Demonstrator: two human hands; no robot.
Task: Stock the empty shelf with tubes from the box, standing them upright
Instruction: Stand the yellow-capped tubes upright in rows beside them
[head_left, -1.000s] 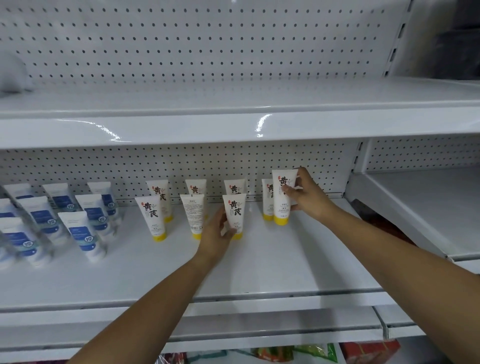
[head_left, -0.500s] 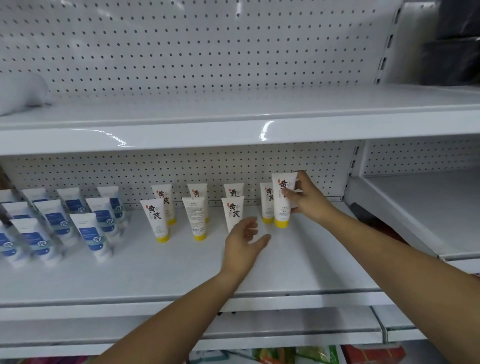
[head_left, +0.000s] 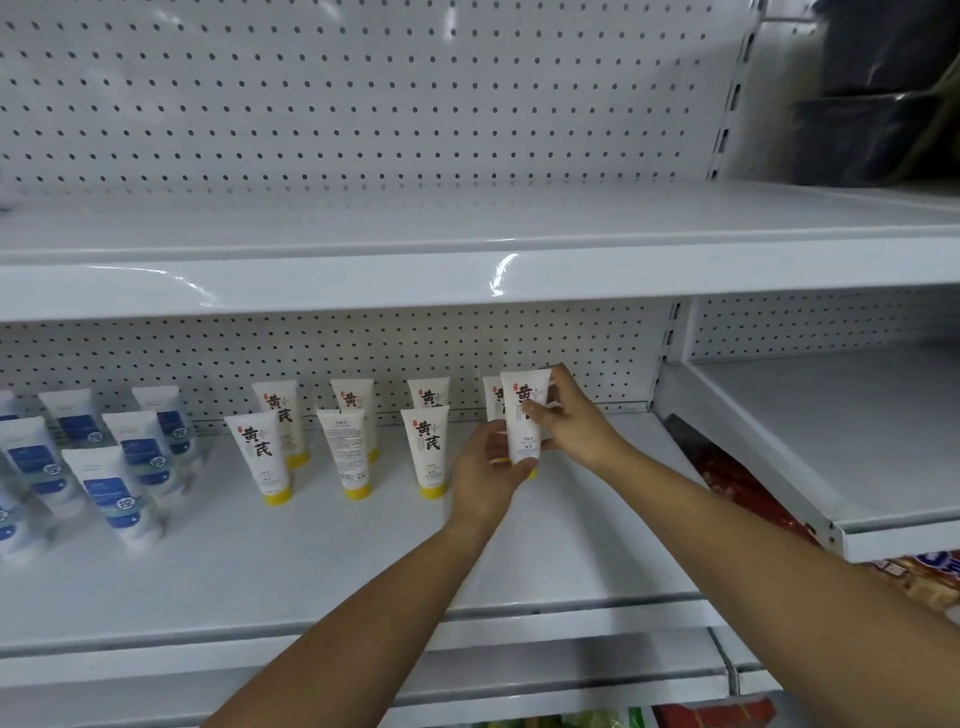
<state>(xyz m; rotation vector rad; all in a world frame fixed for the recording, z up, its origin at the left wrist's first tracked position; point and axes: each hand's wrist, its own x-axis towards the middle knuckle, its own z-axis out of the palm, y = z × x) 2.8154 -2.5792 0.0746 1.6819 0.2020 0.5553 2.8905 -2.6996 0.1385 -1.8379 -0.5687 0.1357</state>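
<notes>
A white tube with a yellow cap (head_left: 524, 415) stands upright at the right end of the front row on the middle shelf (head_left: 311, 551). My right hand (head_left: 576, 421) grips it from the right, thumb across its front. My left hand (head_left: 485, 475) holds its lower part and cap from the left. Several more yellow-capped tubes (head_left: 426, 447) stand upright in two rows to the left, one (head_left: 347, 449) turned with its back label forward. Another tube (head_left: 493, 397) stands just behind the held one. The box is out of view.
Several white tubes with blue labels (head_left: 117, 493) stand at the shelf's left end. An upper shelf (head_left: 467, 275) overhangs the row. A lower side shelf (head_left: 831, 441) lies to the right, with dark bins (head_left: 878, 130) above it. Coloured packages (head_left: 914, 577) show below.
My left hand has left the third front tube, moved right and taken hold of the bottom of the tube in my right hand. The camera has come closer.
</notes>
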